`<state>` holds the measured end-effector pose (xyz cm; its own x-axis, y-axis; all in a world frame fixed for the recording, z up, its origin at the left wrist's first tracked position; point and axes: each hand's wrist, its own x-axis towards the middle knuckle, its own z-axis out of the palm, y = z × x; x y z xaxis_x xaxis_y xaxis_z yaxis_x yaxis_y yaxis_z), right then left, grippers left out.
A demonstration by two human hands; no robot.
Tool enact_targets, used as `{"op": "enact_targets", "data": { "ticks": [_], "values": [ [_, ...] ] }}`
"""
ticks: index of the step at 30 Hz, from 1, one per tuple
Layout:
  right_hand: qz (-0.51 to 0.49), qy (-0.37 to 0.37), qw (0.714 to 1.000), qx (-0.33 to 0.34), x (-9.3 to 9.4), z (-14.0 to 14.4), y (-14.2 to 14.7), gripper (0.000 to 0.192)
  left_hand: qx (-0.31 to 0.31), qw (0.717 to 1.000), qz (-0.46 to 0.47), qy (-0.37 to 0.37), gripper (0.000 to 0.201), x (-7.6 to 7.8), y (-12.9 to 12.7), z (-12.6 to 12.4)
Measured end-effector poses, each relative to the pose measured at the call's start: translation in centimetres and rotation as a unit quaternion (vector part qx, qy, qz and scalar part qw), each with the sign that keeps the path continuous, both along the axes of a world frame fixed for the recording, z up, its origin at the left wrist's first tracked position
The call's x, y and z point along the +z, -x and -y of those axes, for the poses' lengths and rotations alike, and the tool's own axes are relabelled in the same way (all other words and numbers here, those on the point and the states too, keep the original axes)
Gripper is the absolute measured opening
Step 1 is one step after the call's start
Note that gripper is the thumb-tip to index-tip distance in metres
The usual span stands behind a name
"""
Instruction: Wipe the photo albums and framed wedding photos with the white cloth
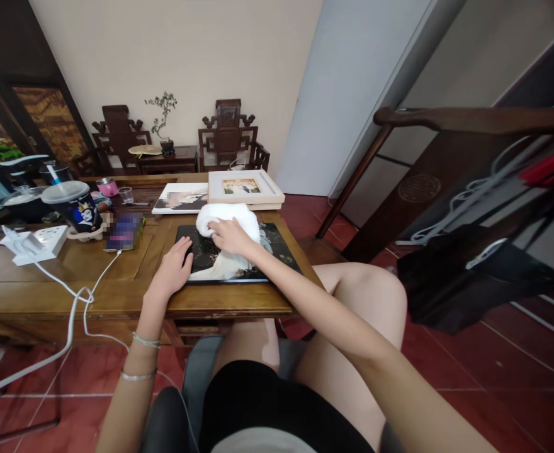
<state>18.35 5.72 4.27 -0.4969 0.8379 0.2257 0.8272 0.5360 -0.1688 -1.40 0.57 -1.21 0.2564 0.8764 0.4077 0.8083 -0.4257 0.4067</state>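
A single view is provided, taken from a camera worn on the head of a seated person. The scene is looked upon forward and downward — the lap and both forearms fill the lower half, and the wooden table (116, 296) lies just beyond them at close range. The far wall with two carved chairs (230, 135) is seen well behind, at the upper centre. Strong wide-angle bending is evident at the edges — straight lines curve there.

Cream wall (187, 44), red tile floor (494, 371), carved chairs (230, 135).
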Motion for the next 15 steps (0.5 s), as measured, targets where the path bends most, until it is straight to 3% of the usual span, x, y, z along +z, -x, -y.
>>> {"op": "enact_targets", "data": {
  "ticks": [4, 9, 12, 15],
  "values": [
    [0.005, -0.009, 0.998, 0.067, -0.3, 3.1, -0.2, 0.030, -0.011, 1.000, 0.008, 0.002, 0.046, 0.1, 0.0, 0.0],
    [-0.028, 0.008, 0.986, 0.163, -0.3, 10.0, -3.0, 0.026, -0.011, 1.000, 0.004, 0.009, 0.048, 0.2, -0.2, 0.2],
    [-0.046, 0.019, 0.983, 0.175, -0.1, 12.8, -4.8, 0.023, 0.002, 1.000, -0.007, 0.016, 0.049, 0.2, -0.3, 0.3],
    [-0.052, 0.034, 0.987, 0.149, -0.1, 12.7, -6.5, 0.021, 0.006, 1.000, -0.008, 0.015, 0.049, 0.1, -0.2, 0.3]
  ]
}}
